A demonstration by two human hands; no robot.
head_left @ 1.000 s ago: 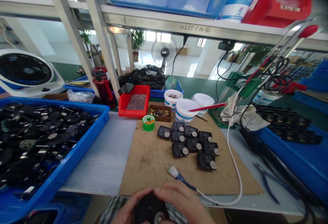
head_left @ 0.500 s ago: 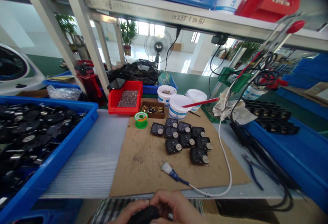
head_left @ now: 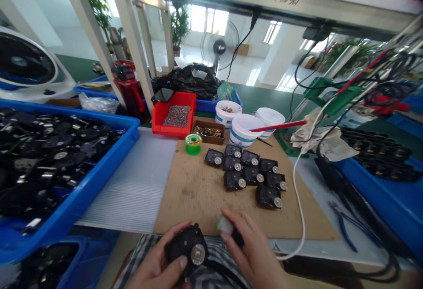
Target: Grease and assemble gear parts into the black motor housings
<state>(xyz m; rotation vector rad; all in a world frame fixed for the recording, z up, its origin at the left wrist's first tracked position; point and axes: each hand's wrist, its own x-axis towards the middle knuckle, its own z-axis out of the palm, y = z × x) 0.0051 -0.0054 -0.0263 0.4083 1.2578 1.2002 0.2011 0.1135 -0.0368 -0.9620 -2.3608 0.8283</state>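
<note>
Housing: a black plastic housing (head_left: 185, 248) with a round metal hub (head_left: 197, 254), held over the lap just before the counter (head_left: 310, 192).
Left hand (head_left: 155, 260): fingers curled under, thumb across its lower edge, gripping it.
Right hand (head_left: 253, 249): partly closed, pinching a white cap (head_left: 225, 225).
Nearby: matching black housings (head_left: 234, 181) on a cardboard mat (head_left: 194, 187).
</note>
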